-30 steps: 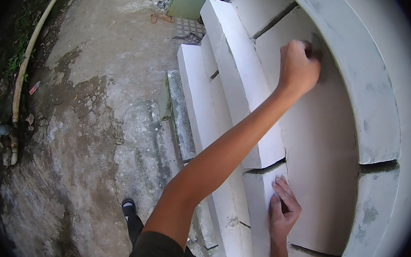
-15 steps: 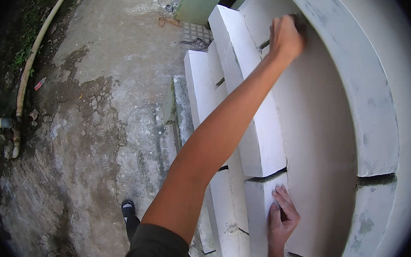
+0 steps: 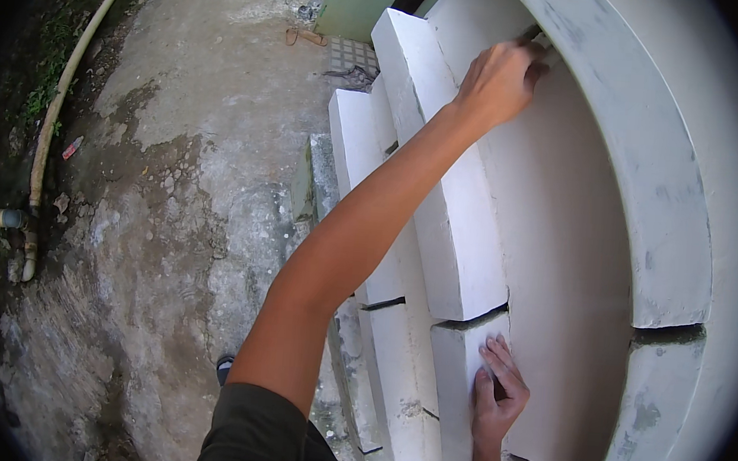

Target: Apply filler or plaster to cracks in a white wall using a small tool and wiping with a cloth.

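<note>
My left arm reaches far up across the white stepped ledges. My left hand is closed at the far end of the recessed white panel, by the curved grey-white border. Its fingers are around a small thing, partly hidden and blurred, whose kind I cannot make out. Nearer, my right hand lies on the lower white block, fingers stretched along its top edge and thumb apart. Just beyond those fingertips runs a dark gap between this block and the longer white block.
Lower white steps descend to the left onto a rough, stained concrete floor. A pale pipe runs along the soil at far left. A green wall stands beyond the steps, near a small grate. My shoe shows beside the left arm.
My left hand has shifted slightly left and nearer, its wrist turned, with the forearm swinging left. My right hand stays on the block. The view has shifted a little.
</note>
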The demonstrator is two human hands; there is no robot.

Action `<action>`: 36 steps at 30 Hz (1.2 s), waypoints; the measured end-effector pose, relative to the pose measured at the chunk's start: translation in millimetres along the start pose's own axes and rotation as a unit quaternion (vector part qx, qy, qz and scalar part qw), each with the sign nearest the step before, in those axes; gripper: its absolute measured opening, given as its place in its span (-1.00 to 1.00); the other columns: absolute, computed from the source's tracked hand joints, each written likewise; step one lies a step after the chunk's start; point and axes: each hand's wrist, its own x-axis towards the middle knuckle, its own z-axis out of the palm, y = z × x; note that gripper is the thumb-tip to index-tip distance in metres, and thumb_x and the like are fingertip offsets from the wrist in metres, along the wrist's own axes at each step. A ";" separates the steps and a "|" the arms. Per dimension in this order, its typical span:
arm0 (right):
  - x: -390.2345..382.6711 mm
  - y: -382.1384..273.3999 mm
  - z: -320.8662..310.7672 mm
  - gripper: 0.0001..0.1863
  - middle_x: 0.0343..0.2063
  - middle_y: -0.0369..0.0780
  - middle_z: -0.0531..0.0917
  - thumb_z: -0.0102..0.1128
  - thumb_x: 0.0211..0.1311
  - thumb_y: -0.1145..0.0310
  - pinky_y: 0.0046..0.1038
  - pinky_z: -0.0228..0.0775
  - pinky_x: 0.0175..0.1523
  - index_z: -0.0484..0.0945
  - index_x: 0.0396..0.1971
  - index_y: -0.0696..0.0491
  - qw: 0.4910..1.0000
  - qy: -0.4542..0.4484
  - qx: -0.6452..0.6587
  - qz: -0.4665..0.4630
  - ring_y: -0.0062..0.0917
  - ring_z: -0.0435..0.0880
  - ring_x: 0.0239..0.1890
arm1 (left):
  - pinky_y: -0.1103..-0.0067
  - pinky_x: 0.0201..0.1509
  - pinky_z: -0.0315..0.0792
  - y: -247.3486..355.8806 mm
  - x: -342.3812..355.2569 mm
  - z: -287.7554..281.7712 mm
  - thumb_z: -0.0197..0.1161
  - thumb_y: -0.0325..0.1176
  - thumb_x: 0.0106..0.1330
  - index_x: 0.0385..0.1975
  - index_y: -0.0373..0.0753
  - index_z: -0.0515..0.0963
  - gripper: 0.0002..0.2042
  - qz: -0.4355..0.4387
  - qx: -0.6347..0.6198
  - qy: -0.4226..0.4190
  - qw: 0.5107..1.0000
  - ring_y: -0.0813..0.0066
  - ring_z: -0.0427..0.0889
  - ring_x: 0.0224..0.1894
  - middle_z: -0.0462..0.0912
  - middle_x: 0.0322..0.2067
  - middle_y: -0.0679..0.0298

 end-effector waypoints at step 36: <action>0.3 -2.3 -1.0 -0.60 0.02 0.00 0.67 0.08 0.07 0.72 -0.22 0.20 0.40 0.69 -0.08 0.21 1.000 -0.028 -0.002 -0.005 -0.13 0.50 0.27 | 0.22 -0.17 0.56 57.7 -45.6 -7.4 0.27 -0.51 0.15 -0.36 -0.25 0.65 -0.91 -0.115 -0.030 -0.041 0.992 -0.04 0.65 -0.33 0.65 -0.29 0.13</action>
